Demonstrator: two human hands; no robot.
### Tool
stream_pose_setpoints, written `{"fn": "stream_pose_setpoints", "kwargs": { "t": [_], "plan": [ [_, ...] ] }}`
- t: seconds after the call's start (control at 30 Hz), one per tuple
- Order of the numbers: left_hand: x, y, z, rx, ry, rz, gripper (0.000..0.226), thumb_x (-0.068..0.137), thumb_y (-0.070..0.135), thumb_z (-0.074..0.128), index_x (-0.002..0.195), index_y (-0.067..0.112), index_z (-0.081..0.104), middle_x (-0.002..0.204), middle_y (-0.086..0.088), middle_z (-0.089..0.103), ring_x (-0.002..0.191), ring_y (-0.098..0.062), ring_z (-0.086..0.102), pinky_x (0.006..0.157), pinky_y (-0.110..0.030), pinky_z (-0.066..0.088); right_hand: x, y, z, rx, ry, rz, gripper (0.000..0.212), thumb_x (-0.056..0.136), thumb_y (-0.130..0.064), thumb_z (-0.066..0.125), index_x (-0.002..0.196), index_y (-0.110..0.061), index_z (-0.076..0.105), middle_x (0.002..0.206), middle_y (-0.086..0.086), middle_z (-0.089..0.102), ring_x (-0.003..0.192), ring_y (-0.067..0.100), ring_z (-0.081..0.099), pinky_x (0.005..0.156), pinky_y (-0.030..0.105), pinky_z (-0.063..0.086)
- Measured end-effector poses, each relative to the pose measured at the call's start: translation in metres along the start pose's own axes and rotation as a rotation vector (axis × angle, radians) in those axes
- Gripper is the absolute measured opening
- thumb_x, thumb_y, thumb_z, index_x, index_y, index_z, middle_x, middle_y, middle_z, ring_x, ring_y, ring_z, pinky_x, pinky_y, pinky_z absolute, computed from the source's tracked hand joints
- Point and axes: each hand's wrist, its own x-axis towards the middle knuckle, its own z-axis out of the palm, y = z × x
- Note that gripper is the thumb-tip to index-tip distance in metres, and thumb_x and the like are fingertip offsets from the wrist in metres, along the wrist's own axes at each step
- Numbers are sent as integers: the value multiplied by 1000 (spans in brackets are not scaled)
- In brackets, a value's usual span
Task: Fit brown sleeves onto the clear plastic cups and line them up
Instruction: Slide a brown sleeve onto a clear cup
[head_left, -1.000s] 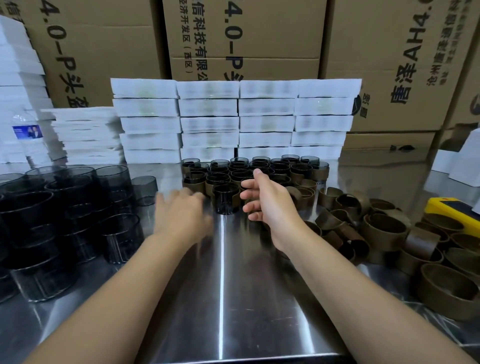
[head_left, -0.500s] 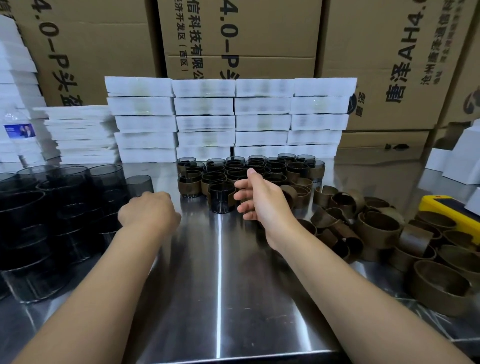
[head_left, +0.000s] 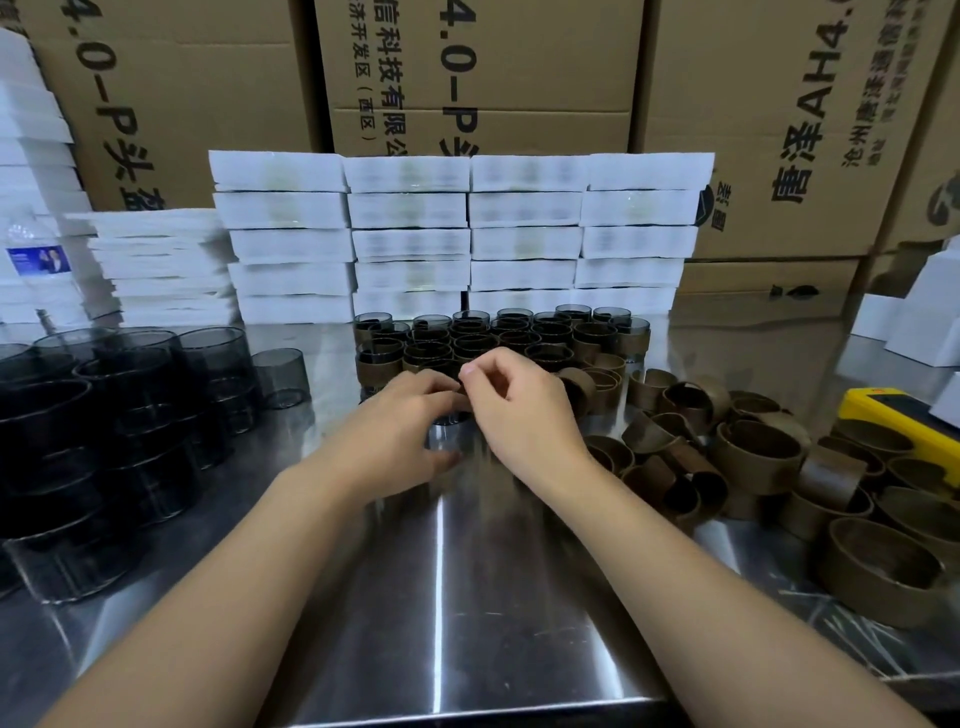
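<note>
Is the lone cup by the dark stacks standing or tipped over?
Standing: the cup shows its round top facing up, with vertical walls.

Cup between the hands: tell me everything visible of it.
The cup is smoky clear plastic, a short cylinder, upright on the steel table, in front of the sleeved cups. Only its lower wall shows. The left hand grips its left side; the right hand covers its top right with curled fingers, and whether they pinch it is hidden. Any sleeve on it is hidden.

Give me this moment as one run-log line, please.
left hand grips clear cup | right hand at its top, grasp unclear | sleeved cups behind | loose sleeves right
</note>
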Motion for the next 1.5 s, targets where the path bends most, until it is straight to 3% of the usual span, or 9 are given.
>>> {"fn": "stream_pose_setpoints", "kwargs": {
  "t": [0.13,0.27,0.37,0.67,0.8,0.87,1.1,1.33,1.5],
  "plan": [
    [0,-4,1,103,12,-67,63,83,38,69,141,31,46,145,5,40,135,-18,28,110,-34,28,1,6,-5,-405,147,-169,20,91,-29,50,97,-19,65,105,-1,57,106,18,43,84,27,31],
    [0,-7,2,125,-25,-176,61,84,40,66,141,34,44,143,3,40,135,-18,31,112,-35,23,8,12,-18,-617,179,-22,30,91,-34,47,114,-21,61,125,1,48,119,23,35,97,34,29],
    [-1,-7,3,154,-57,-242,64,84,44,65,142,36,41,145,5,37,136,-19,28,114,-48,19,12,18,-25,-705,116,109,41,92,-38,45,123,-15,59,137,7,42,127,27,30,103,36,28],
    [1,-15,9,-12,-11,-265,39,96,25,55,134,30,48,146,1,35,135,-22,27,108,-38,33,19,31,-28,-760,-229,335,71,96,-61,21,128,-7,56,152,9,31,136,31,26,105,44,27],
    [7,-6,7,-419,199,-337,9,97,25,54,103,29,58,107,3,59,90,-14,57,80,-25,49,20,33,-27,-768,-268,361,74,95,-63,20,129,-7,56,157,4,21,140,30,20,109,46,24],
    [9,0,7,-738,276,-432,12,98,23,53,88,28,59,90,5,62,77,-12,61,69,-24,53,20,34,-27,-779,-266,366,76,94,-64,21,131,-7,54,157,4,21,140,30,20,109,46,24],
    [11,2,10,-1588,212,-738,10,94,28,58,92,19,62,95,-5,65,68,-19,72,54,-37,57,20,35,-25,-799,-251,355,76,93,-66,23,137,-9,47,156,8,22,139,31,21,108,46,25],
    [9,0,12,-1718,129,-651,43,54,39,82,89,16,72,101,-16,69,81,-35,72,60,-35,58,20,38,-24,-758,-277,389,81,93,-66,18,143,-6,39,159,6,14,142,30,15,110,46,21],
    [8,0,12,-1732,137,-624,43,61,29,78,98,11,66,94,-15,71,79,-34,73,58,-31,58,20,38,-23,-696,-166,361,85,93,-66,23,146,-1,29,157,6,16,140,30,18,110,44,24]
  ]
}}
